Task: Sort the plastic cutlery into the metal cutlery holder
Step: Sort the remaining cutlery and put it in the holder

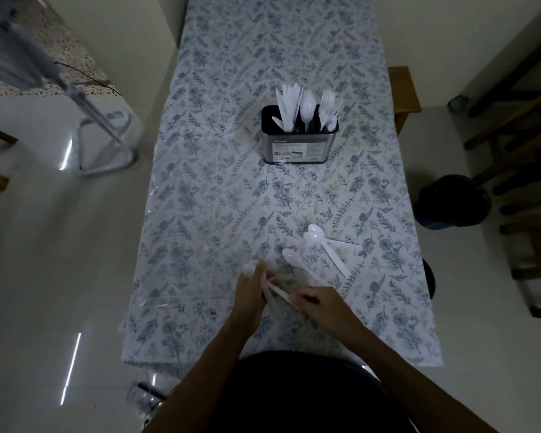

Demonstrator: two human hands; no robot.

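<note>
The metal cutlery holder (299, 148) stands upright in the middle of the table, with white plastic knives (288, 100) at its left, a spoon (307, 104) in the middle and forks (328, 103) at its right. Three white plastic spoons (320, 242) lie loose on the cloth nearer to me. My left hand (250, 292) grips a white plastic spoon (251, 266) whose bowl sticks out past the fingers. My right hand (322, 304) pinches the handle end of a white piece (281, 293) between the two hands; which piece of cutlery it is I cannot tell.
The table carries a leaf-patterned cloth (219, 214). A metal-framed chair (107, 132) stands on the floor to the left. A dark bin (453, 200) and wooden chairs (525, 170) sit to the right.
</note>
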